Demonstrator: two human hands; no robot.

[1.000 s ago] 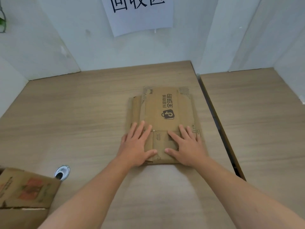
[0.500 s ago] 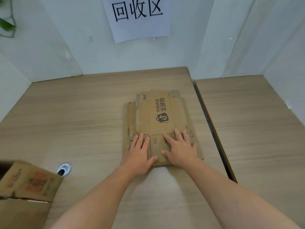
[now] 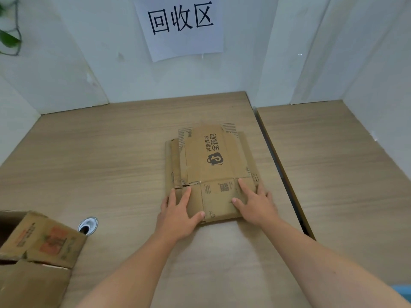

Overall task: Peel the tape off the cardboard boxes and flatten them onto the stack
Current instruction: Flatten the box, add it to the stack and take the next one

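A stack of flattened brown cardboard boxes (image 3: 211, 161) lies on the wooden table (image 3: 100, 165), the top sheet printed with a black shopping-bag logo. My left hand (image 3: 178, 212) rests flat on the stack's near left corner, fingers spread, thumb along the front edge. My right hand (image 3: 255, 203) lies flat on the near right corner, palm down. Neither hand grips anything. A strip of clear tape (image 3: 178, 174) shows on the stack's left side.
An unflattened cardboard box (image 3: 37, 243) with orange print stands at the near left, flaps open. A round metal grommet hole (image 3: 87, 225) sits in the table beside it. A gap (image 3: 282, 174) separates a second table on the right. White walls with a paper sign (image 3: 182, 25) close the back.
Both hands have slid apart from the stack's near middle to its near corners. The view has tilted up slightly, showing more of the wall sign.
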